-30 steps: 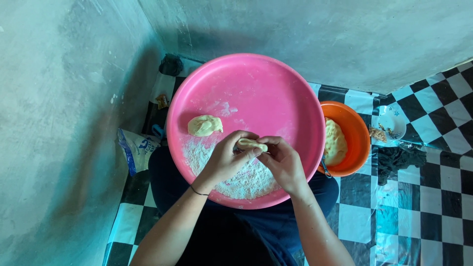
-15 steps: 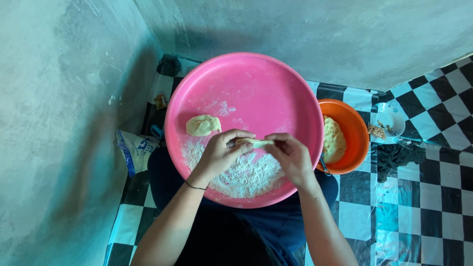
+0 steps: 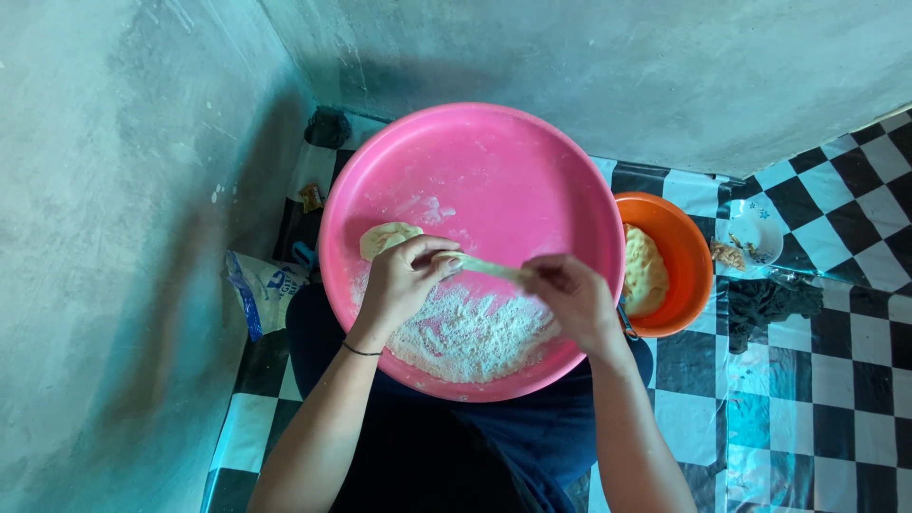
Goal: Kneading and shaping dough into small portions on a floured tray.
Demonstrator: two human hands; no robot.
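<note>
Presently, as I log it from the head view:

Item one: strip of dough (image 3: 484, 266), pale yellow, pulled out thin and long between both hands, held in the air just above the pink basin (image 3: 532, 161). I judge it soft, light and stretchy, slightly tacky, apt to thin or tear at its middle if drawn further. Best hold is at the two ends, where it is thickest, with fingertips only.

Item two: left hand (image 3: 399, 280), thumb and fingers pinched on the strip's left end; a dark band sits on the wrist.

Item three: right hand (image 3: 570, 294), fingers closed on the strip's right end. Both hands grasp the same piece, one at each end.

Item four: heap of white flour (image 3: 465, 332), loose, spread over the near part of the basin floor, directly under the hands. It should keep the dough from sticking.

Item five: shaped dough piece (image 3: 385, 237), resting on the basin floor just beyond the left hand, apart from the flour heap.

Item six: orange bowl (image 3: 689, 256), just right of the basin, holding a large dough lump (image 3: 646, 271).

Item seven: checkered floor (image 3: 845, 342), black and white; a small white dish (image 3: 755, 236) lies on it to the right.
</note>
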